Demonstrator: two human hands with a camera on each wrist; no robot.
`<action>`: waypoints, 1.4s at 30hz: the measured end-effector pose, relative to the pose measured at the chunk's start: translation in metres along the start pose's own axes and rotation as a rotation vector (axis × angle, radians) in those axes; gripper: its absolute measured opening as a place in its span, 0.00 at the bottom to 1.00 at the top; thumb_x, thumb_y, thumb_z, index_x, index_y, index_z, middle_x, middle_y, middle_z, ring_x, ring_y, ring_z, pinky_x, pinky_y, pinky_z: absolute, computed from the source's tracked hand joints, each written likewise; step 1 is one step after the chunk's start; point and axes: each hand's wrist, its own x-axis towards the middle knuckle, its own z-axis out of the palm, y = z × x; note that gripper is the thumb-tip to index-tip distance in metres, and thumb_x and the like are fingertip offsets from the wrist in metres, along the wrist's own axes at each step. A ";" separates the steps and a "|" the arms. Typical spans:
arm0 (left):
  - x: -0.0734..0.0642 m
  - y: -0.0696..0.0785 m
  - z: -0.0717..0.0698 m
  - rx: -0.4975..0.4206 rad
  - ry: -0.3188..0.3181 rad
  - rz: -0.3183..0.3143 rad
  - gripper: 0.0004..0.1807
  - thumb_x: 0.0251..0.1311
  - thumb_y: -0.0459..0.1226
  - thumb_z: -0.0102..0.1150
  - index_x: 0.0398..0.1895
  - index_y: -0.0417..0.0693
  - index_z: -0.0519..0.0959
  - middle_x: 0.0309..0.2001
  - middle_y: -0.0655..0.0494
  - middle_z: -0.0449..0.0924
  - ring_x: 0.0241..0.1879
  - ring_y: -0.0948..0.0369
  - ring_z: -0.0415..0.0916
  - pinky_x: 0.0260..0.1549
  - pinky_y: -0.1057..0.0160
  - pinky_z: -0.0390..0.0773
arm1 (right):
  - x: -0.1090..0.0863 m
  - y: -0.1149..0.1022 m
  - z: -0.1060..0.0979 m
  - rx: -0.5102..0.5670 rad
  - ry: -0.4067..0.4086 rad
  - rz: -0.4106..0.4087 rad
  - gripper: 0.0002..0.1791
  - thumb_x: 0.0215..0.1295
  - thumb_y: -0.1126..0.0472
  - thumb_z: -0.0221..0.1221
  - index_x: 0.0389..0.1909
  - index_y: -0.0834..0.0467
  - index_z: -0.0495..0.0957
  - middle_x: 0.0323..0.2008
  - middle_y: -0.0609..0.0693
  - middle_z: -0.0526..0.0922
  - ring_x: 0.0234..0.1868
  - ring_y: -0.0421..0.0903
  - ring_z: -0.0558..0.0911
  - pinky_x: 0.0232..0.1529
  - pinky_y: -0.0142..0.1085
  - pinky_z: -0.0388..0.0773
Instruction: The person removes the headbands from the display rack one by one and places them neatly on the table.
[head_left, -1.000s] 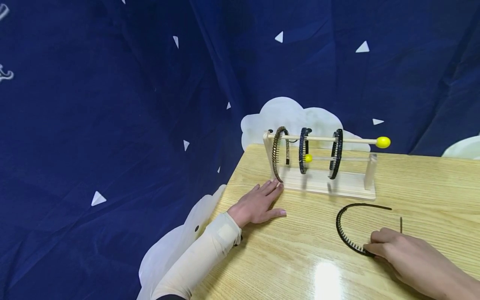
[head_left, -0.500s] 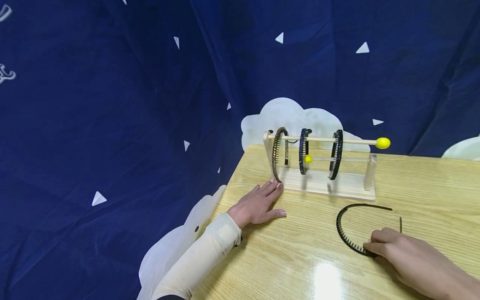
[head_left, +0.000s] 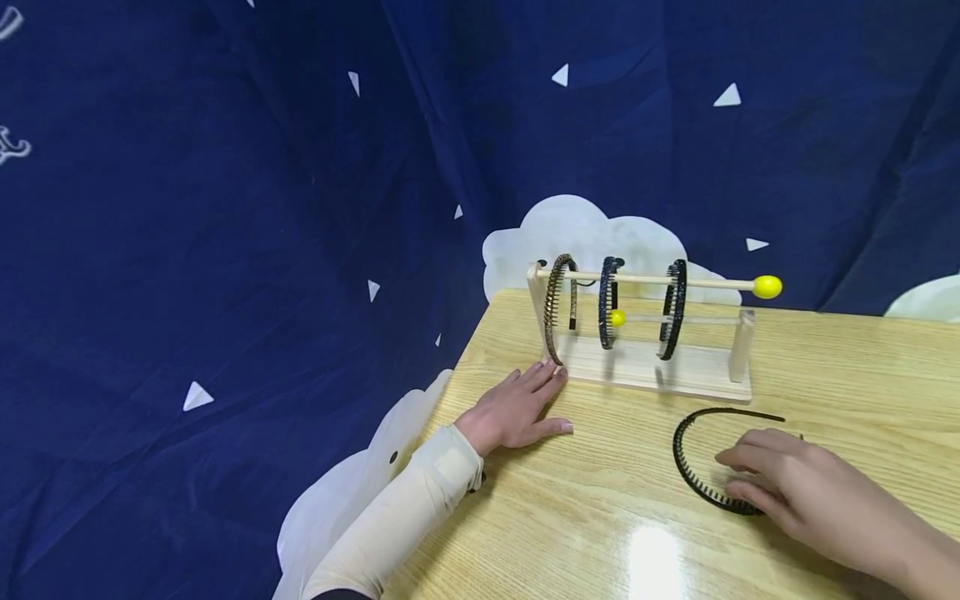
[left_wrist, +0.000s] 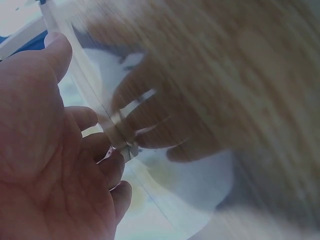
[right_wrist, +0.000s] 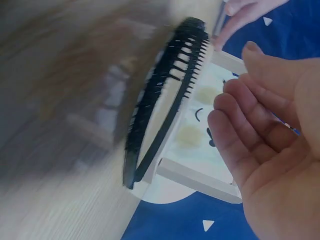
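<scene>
Right hand [head_left: 798, 490] loose, gripping nothing, just above black headband [right_wrist: 152, 98] lying on table [head_left: 592, 508], near side of rack [head_left: 645, 368]. Left hand [head_left: 516, 408] flat, steady by rack corner. Imo pinch smooth outer curve, lift gently.

Between my left fingers [head_left: 551, 386] and right fingers [head_left: 742, 457] I can cross the table [head_left: 600, 483], but the wooden rack [head_left: 648, 367] blocks ahead.

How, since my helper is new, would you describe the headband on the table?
On the wooden table, find the stand with yellow-tipped rods. In front of it lies a black toothed headband, partly hidden by the right hand. Unlike its three neighbours, which hang on the stand, it lies on the table.
</scene>
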 end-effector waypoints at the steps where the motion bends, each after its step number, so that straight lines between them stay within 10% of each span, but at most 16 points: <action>1: 0.000 0.000 0.000 0.000 0.000 -0.003 0.46 0.57 0.69 0.24 0.72 0.53 0.41 0.72 0.54 0.34 0.69 0.56 0.38 0.63 0.52 0.48 | 0.003 -0.001 -0.001 0.022 0.010 0.018 0.15 0.44 0.59 0.70 0.35 0.45 0.80 0.34 0.31 0.74 0.34 0.30 0.75 0.32 0.23 0.72; 18: 0.000 -0.001 0.001 0.001 0.014 0.003 0.46 0.58 0.68 0.26 0.72 0.52 0.41 0.71 0.54 0.33 0.69 0.55 0.38 0.63 0.51 0.49 | 0.053 0.005 -0.001 0.348 0.262 0.295 0.12 0.50 0.62 0.68 0.35 0.47 0.80 0.32 0.40 0.82 0.29 0.34 0.80 0.29 0.19 0.73; 26: -0.001 0.000 0.000 -0.014 0.004 0.000 0.45 0.58 0.68 0.26 0.72 0.53 0.41 0.71 0.53 0.33 0.69 0.55 0.38 0.63 0.51 0.49 | 0.075 0.006 -0.001 0.420 0.274 0.447 0.11 0.53 0.51 0.65 0.37 0.49 0.81 0.35 0.44 0.83 0.30 0.34 0.80 0.28 0.20 0.72; 42: -0.001 0.000 0.000 -0.010 -0.005 -0.003 0.45 0.58 0.68 0.27 0.72 0.54 0.40 0.72 0.54 0.32 0.69 0.56 0.37 0.63 0.51 0.48 | 0.097 0.016 0.003 0.470 0.272 0.499 0.14 0.54 0.50 0.64 0.38 0.54 0.81 0.34 0.48 0.82 0.31 0.38 0.80 0.28 0.22 0.74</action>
